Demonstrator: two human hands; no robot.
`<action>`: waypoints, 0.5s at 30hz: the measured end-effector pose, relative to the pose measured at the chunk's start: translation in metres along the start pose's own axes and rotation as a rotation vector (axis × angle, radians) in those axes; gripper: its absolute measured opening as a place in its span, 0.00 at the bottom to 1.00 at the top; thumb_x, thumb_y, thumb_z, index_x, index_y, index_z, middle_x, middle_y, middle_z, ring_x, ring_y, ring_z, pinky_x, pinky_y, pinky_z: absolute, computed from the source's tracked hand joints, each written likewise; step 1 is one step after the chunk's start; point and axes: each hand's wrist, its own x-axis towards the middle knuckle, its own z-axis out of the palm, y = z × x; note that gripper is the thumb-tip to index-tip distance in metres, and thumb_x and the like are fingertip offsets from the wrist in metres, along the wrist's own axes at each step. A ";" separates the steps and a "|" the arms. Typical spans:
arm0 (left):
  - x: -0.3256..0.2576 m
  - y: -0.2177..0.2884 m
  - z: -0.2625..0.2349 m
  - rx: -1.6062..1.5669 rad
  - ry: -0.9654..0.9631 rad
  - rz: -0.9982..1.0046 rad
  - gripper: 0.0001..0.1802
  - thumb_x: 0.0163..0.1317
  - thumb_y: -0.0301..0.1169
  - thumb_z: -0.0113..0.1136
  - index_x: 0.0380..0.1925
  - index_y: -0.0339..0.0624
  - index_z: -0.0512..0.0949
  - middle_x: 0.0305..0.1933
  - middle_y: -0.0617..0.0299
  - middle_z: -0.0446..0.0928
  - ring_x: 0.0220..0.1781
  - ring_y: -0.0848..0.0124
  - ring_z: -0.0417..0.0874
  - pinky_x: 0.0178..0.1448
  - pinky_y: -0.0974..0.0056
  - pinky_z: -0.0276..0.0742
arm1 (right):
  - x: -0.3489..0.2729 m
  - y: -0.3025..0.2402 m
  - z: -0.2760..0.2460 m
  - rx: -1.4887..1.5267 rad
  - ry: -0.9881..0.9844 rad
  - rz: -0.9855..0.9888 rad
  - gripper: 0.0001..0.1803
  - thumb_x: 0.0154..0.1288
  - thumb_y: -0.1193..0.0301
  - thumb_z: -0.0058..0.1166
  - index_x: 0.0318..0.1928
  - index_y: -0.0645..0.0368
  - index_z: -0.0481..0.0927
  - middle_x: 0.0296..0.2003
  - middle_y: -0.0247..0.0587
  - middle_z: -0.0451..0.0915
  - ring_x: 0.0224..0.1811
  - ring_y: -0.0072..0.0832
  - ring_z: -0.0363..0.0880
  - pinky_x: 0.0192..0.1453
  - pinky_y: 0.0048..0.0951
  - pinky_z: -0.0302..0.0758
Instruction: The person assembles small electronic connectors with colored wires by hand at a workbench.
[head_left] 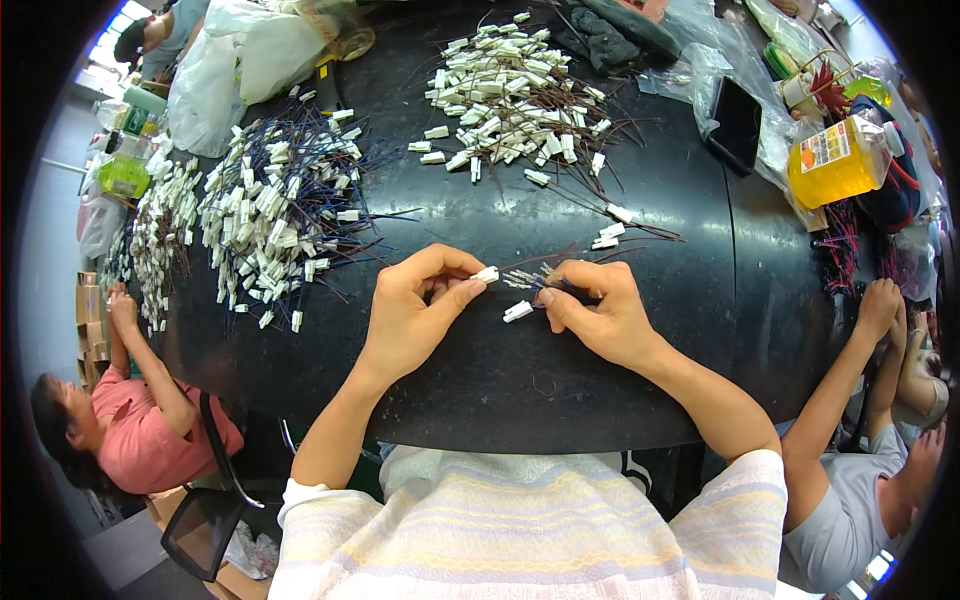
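Between the thumb and fingertips of my left hand (420,305) is a small white plastic connector (486,275). Just right of it, my right hand (600,305) pinches a small bunch of wires whose metal terminals (525,278) point toward the left hand. A second white connector (517,311) lies just below those terminals, by the right fingertips. It has a dark wire running toward the right hand; whether the fingers grip that wire is hidden. Beyond the right hand, a few connectors with brown wires (608,236) rest on the black table (460,395).
A pile of white connectors with brown wires (510,95) lies at the far middle, another with blue wires (275,210) at left. To the right are a black phone (735,125) and a bottle of yellow liquid (840,160). Co-workers sit at both sides.
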 end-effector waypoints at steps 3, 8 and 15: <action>-0.001 -0.004 0.005 -0.047 0.055 0.088 0.06 0.53 0.20 0.60 0.33 0.33 0.78 0.25 0.68 0.74 0.21 0.88 0.62 0.23 0.79 0.56 | 0.000 0.000 0.000 -0.018 -0.007 0.022 0.05 0.55 0.76 0.53 0.24 0.65 0.75 0.13 0.34 0.73 0.16 0.17 0.71 0.20 0.21 0.65; -0.002 0.001 0.003 0.067 0.003 0.063 0.06 0.54 0.19 0.59 0.33 0.31 0.77 0.31 0.65 0.74 0.32 0.82 0.73 0.36 0.77 0.67 | -0.001 0.004 0.001 -0.043 0.022 0.012 0.06 0.53 0.75 0.55 0.24 0.65 0.76 0.13 0.37 0.72 0.14 0.17 0.69 0.18 0.22 0.63; -0.002 0.003 0.002 0.188 0.037 0.193 0.06 0.51 0.18 0.60 0.32 0.32 0.77 0.29 0.64 0.74 0.29 0.82 0.70 0.31 0.77 0.63 | 0.000 0.005 0.000 -0.093 0.007 -0.058 0.05 0.53 0.77 0.55 0.24 0.66 0.76 0.12 0.34 0.73 0.14 0.15 0.69 0.18 0.18 0.61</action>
